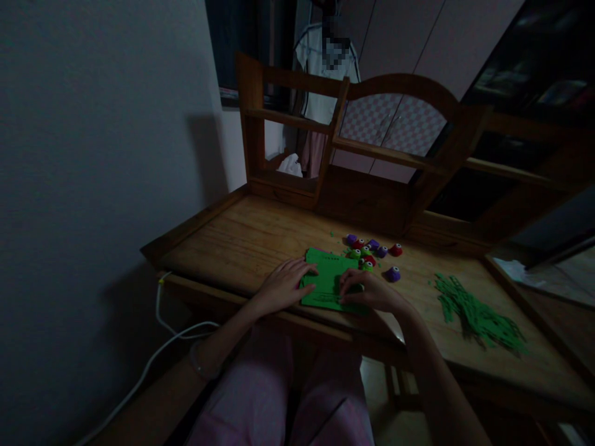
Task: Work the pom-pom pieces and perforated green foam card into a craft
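Note:
A green sheet (325, 279), perhaps one of a stack, lies flat near the front edge of the wooden desk. Thin slits or strips run along its near part, and a row of small dark marks lines its far edge. My left hand (286, 284) rests across the sheet's left side, thumb and fingers apart. Over the right part, my right hand (369, 290) has its fingertips pinched down at the surface; whatever is between them is too small to make out. Just beyond sit several small purple, red and green pieces with eyes, including a purple one (393, 274).
A heap of thin green strips (478, 316) lies on the right of the desk (223, 241). Wooden shelves (288, 121) rise along the desk's back. A white cable (158, 310) hangs by the left front corner, near the wall. Green scraps lie among the eyed pieces.

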`<state>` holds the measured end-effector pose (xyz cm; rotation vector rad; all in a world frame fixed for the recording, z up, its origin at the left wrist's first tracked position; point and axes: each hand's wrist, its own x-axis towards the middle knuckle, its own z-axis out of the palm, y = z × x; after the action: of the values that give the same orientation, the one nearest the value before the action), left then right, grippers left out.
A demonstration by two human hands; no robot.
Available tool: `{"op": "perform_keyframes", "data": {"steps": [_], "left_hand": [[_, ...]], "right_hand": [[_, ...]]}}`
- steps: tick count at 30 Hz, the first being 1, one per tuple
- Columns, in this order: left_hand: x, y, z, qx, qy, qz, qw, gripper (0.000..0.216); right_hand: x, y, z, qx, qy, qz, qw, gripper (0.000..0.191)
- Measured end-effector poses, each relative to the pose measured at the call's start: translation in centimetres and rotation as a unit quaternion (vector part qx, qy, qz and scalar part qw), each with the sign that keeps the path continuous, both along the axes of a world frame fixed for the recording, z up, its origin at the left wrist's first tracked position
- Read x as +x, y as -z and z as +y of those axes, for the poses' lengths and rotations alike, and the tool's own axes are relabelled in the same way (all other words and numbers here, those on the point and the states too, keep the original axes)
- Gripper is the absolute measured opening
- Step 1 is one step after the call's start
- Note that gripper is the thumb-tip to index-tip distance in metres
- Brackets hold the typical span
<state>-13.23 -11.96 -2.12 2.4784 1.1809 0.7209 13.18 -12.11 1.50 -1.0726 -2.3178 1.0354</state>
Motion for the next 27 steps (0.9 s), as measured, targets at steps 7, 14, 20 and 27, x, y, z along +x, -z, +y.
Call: {"op": "perform_keyframes", "data": {"steps": [7,14,20,27], "left_hand": [[-0.1,-0.1,-0.1,-0.003,0.004,0.001,1.0,0.035],[-0.2,-0.1,-0.1,-0.005,0.011,0.005,1.0,0.036],[-0.2,-0.1,0.0,-0.011,0.009,0.007,1.0,0.036],[-0.1,-0.1,0.0,-0.014,0.012,0.003,1.0,0.036]], "right_hand": [[0.5,-0.7,-0.8,0.021,-0.004,-0.006,1.0,0.032],[0.8,0.5,0.0,0.038,0.026,0.014,0.999,0.014],[2.2,0.0,-0.7,0.016,0.025,-0.012,0.999,0.017],[4.1,-1.1,-1.8,-0.011,0.028,-0.026,0.999,0.02]]}}
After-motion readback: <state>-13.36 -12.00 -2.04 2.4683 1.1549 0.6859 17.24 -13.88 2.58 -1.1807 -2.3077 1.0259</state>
